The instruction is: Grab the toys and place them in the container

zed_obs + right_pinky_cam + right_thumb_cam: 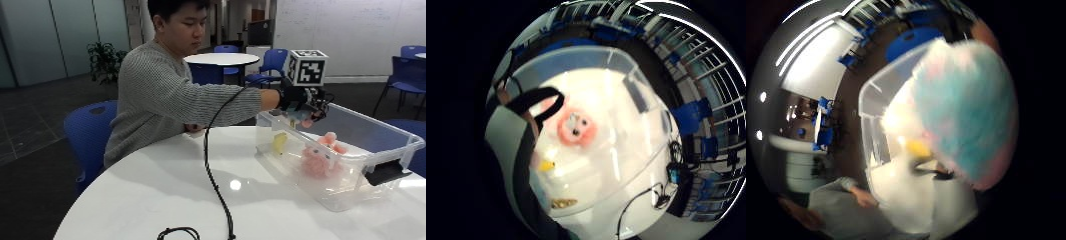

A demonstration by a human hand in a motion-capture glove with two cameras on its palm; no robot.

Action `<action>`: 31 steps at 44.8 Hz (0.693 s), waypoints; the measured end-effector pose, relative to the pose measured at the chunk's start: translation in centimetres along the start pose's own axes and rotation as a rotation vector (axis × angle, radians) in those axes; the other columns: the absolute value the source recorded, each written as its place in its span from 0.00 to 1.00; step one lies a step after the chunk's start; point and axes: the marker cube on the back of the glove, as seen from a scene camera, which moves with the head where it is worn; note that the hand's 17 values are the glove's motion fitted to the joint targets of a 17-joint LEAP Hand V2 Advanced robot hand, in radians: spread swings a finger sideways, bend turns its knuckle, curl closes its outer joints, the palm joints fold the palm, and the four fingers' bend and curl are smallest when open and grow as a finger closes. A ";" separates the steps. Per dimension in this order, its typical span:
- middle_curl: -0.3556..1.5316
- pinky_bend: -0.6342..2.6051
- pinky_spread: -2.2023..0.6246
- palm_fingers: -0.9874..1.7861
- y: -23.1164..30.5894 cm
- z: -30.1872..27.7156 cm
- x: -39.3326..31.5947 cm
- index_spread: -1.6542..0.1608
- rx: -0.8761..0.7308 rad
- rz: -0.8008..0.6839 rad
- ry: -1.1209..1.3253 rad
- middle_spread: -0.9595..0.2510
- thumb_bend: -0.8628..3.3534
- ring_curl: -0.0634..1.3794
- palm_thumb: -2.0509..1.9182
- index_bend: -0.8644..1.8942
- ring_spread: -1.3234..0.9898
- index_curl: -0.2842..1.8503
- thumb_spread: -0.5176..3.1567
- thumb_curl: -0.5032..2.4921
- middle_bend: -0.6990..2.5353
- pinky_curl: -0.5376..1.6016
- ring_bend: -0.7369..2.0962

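The outside view looks across the round white surface (200, 200) at the seated person, fairly near. Both palm views face down from above the clear container (346, 165), close to it; all three share that container (591, 65) (871, 100).

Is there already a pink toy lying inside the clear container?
Yes, a pink plush toy lies on the floor of the clear container in the outside view.
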 end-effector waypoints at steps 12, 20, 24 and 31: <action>0.55 0.56 0.72 0.28 1.6 1.9 0.2 0.69 -0.142 0.018 -0.091 0.59 0.19 0.39 0.53 0.37 0.44 0.50 0.42 0.44 0.32 0.49 0.52; 0.50 0.52 0.76 0.29 4.2 1.1 0.6 0.69 -0.120 -0.016 -0.102 0.61 0.19 0.32 0.50 0.36 0.48 0.46 0.45 0.39 0.28 0.45 0.46; 0.49 0.49 0.77 0.29 7.6 0.0 1.7 0.69 -0.093 -0.033 -0.106 0.62 0.19 0.31 0.50 0.36 0.49 0.43 0.46 0.36 0.27 0.44 0.44; 0.46 0.46 0.79 0.30 19.4 -3.2 8.4 0.69 0.005 0.044 -0.143 0.63 0.19 0.29 0.49 0.37 0.50 0.41 0.47 0.33 0.27 0.42 0.41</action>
